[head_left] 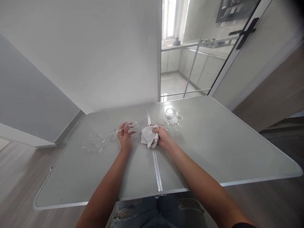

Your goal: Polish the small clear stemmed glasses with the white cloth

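My left hand (pixel 125 134) is closed around the stem of a clear wine glass (pixel 132 126), which lies tilted on its side with its bowl toward the right. In my right hand (pixel 162 134) is a bunched white cloth (pixel 149 136), held a little right of that glass and apart from it. Two stemmed glasses stand upright behind my right hand: one nearer glass (pixel 169 114) and one beside it (pixel 179 115). Left of my left hand are several more clear glasses (pixel 98 135), hard to make out against the tabletop.
The pale folding table (pixel 213 142) has a metal seam (pixel 155 167) down its middle. A white wall (pixel 114 63) rises behind its far edge. At the back right is a glass door with a black handle (pixel 247 33), and a kitchen counter shows through it.
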`<state>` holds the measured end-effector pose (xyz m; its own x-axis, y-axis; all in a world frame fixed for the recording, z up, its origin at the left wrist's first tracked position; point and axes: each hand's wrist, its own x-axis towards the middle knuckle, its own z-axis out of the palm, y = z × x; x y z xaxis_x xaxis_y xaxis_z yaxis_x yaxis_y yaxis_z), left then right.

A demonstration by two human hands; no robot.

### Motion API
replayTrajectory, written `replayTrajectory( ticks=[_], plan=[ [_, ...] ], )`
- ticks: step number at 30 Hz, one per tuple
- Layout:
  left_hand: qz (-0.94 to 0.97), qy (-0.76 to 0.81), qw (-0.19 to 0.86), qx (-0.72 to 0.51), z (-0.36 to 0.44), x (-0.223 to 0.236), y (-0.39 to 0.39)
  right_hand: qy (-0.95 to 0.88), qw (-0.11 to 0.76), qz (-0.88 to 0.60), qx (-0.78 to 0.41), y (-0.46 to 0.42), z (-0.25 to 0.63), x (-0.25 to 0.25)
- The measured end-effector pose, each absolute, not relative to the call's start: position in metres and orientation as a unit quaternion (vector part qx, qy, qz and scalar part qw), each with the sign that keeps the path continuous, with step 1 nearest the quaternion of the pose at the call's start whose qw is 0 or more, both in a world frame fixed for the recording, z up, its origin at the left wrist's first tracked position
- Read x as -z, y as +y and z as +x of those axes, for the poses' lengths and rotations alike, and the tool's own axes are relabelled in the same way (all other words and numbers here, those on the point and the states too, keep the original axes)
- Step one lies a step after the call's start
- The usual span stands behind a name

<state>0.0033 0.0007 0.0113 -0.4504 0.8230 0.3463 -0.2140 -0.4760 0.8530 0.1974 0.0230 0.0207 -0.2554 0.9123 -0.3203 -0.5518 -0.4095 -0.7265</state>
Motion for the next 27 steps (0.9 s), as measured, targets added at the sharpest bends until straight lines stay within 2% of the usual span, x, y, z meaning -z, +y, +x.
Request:
replayTrajectory(
  ticks=[4, 10, 15, 17, 22, 27],
  plan=[
    [0.414, 0.393, 0.333, -0.75, 0.006, -0.013, -0.002, -0.347, 0.48, -0.432, -0.68, 0.02, 0.189, -0.012],
    [0.438, 0.402, 0.333, -0.732, 0.012, -0.015, -0.007, -0.425, 0.532, -0.488, -0.546, 0.016, 0.19, -0.016],
    [0.459, 0.403, 0.336, -0.717, 0.015, -0.015, -0.009, -0.62, 0.574, -0.431, -0.318, 0.013, 0.2, -0.034],
    [0.465, 0.402, 0.335, -0.714, 0.015, -0.016, -0.01, -0.661, 0.55, -0.389, -0.331, 0.012, 0.202, -0.037],
    [0.459, 0.411, 0.32, -0.719, 0.014, -0.016, -0.01, -0.592, 0.533, -0.367, -0.481, 0.013, 0.201, -0.035],
    [0.46, 0.407, 0.327, -0.718, 0.014, -0.014, -0.009, -0.533, 0.549, -0.422, -0.486, 0.014, 0.202, -0.032]
  ],
)
